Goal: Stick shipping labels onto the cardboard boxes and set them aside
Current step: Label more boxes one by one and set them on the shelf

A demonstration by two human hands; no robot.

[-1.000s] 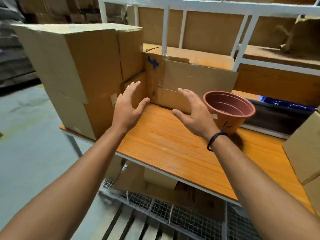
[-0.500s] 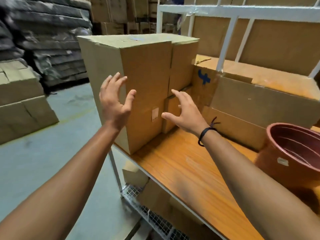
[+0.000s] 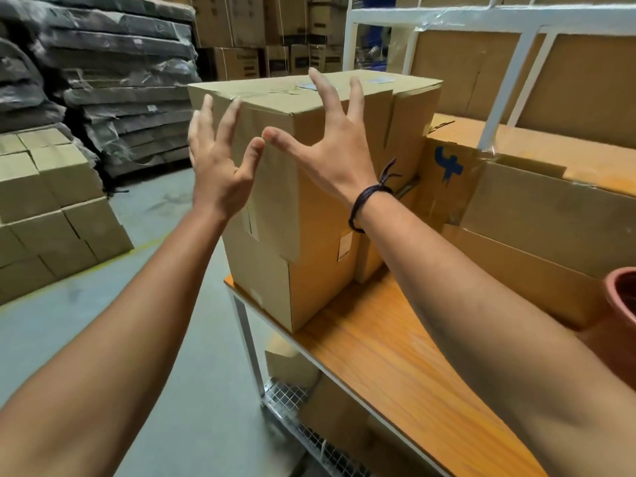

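Note:
A tall stack of brown cardboard boxes (image 3: 309, 208) stands at the left end of the orange wooden table (image 3: 389, 359). Small pale labels lie on the top box's lid (image 3: 378, 80), and another small label is on the lower box's side (image 3: 345, 246). My left hand (image 3: 220, 160) is raised in front of the top box's left corner, fingers spread and holding nothing. My right hand (image 3: 330, 146), with a black cord on its wrist, is spread in front of the box's upper front edge, also holding nothing. I cannot tell whether either hand touches the box.
A long open cardboard box with a blue mark (image 3: 537, 215) lies behind on the table under a white metal frame (image 3: 499, 91). A terracotta pot (image 3: 623, 304) sits at the right edge. Stacked boxes (image 3: 44, 208) and wrapped dark bundles (image 3: 113, 80) stand on the floor at left.
The view has swung left and closer to the stacked boxes. Both hands have risen from table height toward the top box and come closer together, fingers spread wider.

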